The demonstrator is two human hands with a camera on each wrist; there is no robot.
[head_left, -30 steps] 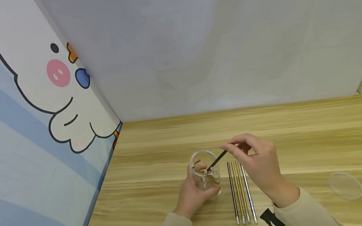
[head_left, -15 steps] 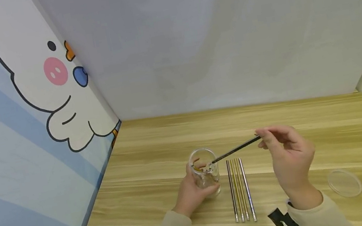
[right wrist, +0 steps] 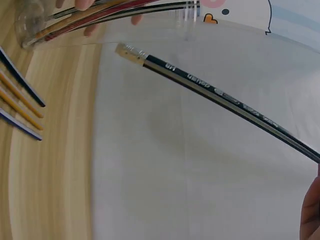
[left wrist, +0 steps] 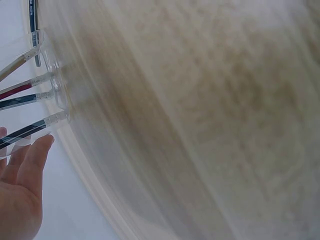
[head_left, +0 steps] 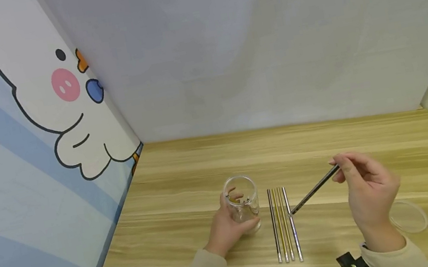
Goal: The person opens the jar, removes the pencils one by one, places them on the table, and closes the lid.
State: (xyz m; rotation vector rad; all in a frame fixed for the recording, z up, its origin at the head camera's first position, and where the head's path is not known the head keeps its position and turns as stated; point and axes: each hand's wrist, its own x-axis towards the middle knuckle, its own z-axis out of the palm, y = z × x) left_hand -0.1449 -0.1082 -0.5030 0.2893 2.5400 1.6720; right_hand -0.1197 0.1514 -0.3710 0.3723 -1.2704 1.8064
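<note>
My left hand [head_left: 226, 229] grips a clear jar [head_left: 249, 213] standing on the table, fingers and thumb around its side. Several pencils lean inside it, seen in the right wrist view as a red pencil [right wrist: 107, 16] among others. Right of the jar, my right hand [head_left: 372, 194] pinches a black pencil [head_left: 314, 190] near one end between thumb and fingertips. The pencil slants down to the left, its eraser end overlapping a row of pencils in the head view. That row holds a dark pencil [head_left: 275, 227], two yellow pencils [head_left: 286, 228] and a silvery-purple pencil [head_left: 294, 234], side by side.
A clear round lid [head_left: 415, 217] lies on the wooden table [head_left: 185, 167], partly behind my right wrist. A pale wall [head_left: 251, 50] closes off the back. On the left stands a panel with a printed cartoon figure [head_left: 23, 52].
My right hand has moved right, away from the jar, drawing the black pencil's eraser end out past the rim and over the row. My left hand keeps its grip on the jar.
</note>
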